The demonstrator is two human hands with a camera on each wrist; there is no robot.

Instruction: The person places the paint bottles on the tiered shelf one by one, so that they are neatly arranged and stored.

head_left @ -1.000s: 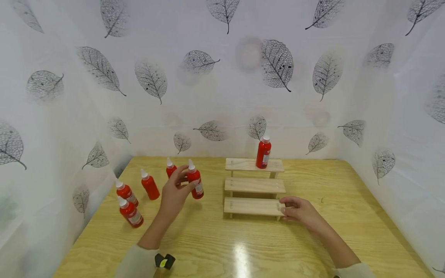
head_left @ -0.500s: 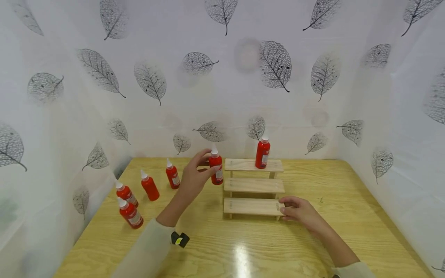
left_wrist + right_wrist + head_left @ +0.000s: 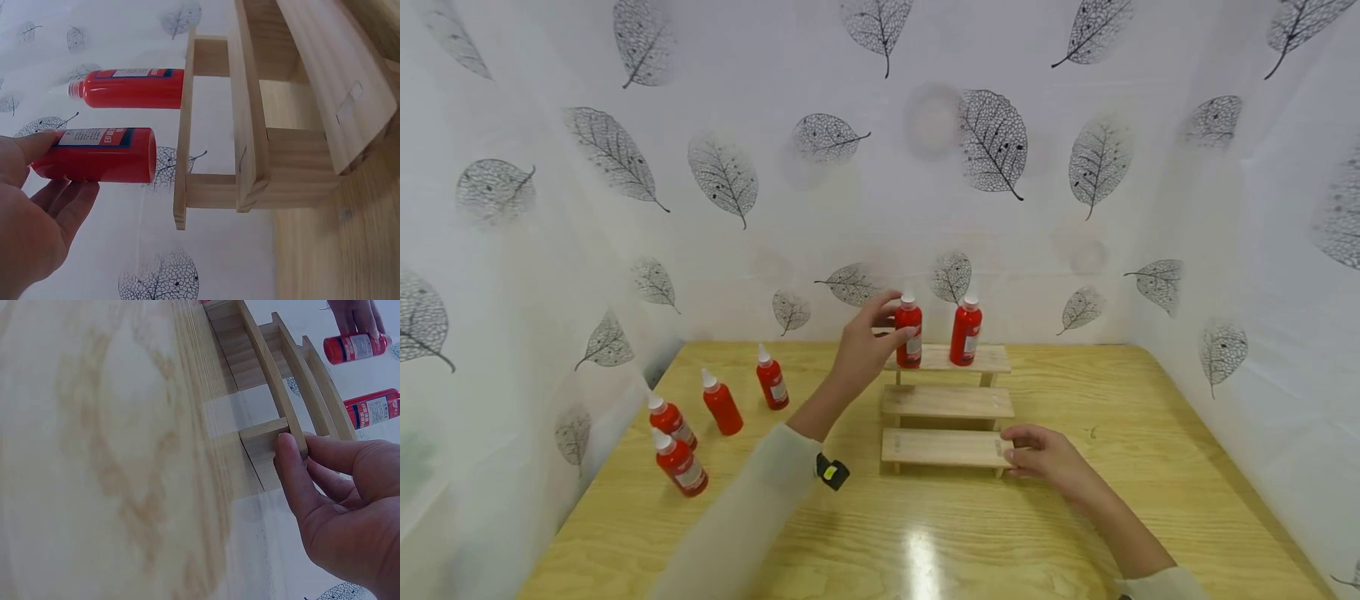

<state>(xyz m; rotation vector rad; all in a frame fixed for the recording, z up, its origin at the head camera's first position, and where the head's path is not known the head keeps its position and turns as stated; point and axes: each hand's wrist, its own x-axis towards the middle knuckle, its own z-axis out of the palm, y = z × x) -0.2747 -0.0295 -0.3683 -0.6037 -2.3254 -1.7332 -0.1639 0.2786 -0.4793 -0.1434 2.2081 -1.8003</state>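
Note:
My left hand (image 3: 867, 342) grips a red squeeze bottle (image 3: 909, 337) with a white tip, upright over the left part of the top step. In the left wrist view a gap shows between the base of this bottle (image 3: 106, 156) and the step. A second red bottle (image 3: 966, 335) stands on the top step, to the right of the held one. At the right end of the three-step wooden rack (image 3: 947, 447), my right hand (image 3: 1051, 461) pinches the lowest step, seen also in the right wrist view, where fingers (image 3: 292, 464) and thumb hold its edge.
Several red bottles with white pointed tips stand at the left of the table, among them a front one (image 3: 682, 463), one without a visible label (image 3: 722, 404) and one nearer the rack (image 3: 772, 379). A leaf-print curtain (image 3: 850, 208) surrounds the wooden table (image 3: 820, 517).
My left hand has carried the bottle rightward and up, from beside the standing bottles to above the top step. The right hand has stayed on the rack.

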